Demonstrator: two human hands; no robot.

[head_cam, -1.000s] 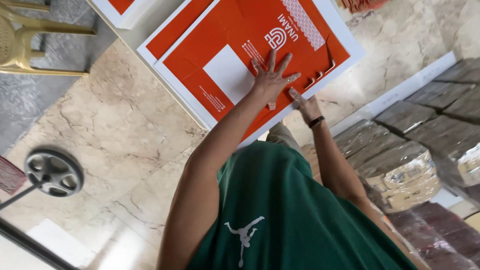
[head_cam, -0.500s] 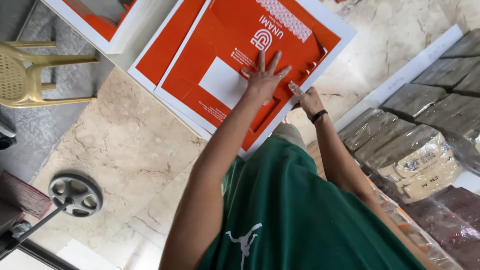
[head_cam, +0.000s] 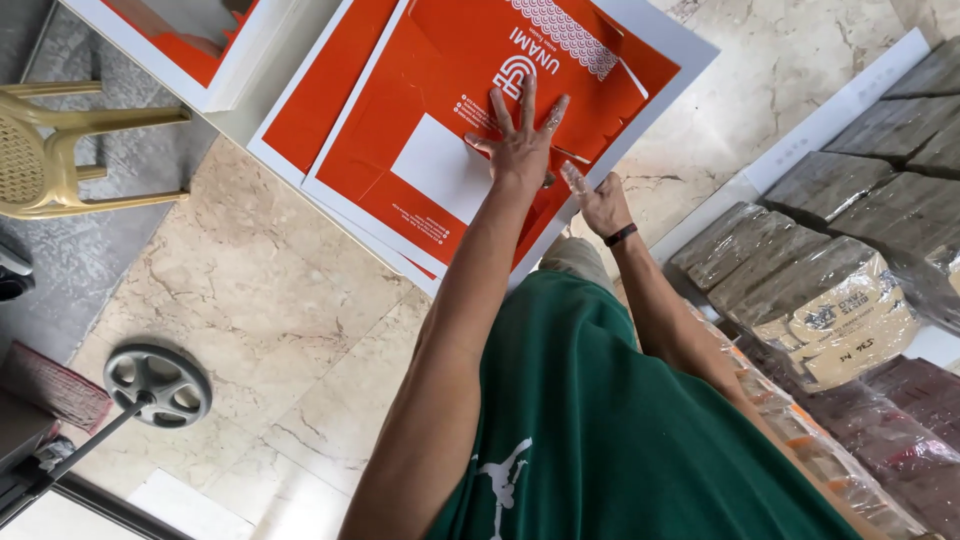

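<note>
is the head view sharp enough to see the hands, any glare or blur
Head view: even daylight, no harsh glare; the marble floor shows only a soft sheen. The left hand, spread flat on the orange flattened carton, is sharp; the right hand is slightly soft. Wide-angle lens tilts the scene, and the green shirt is close and fills the bottom.
</note>
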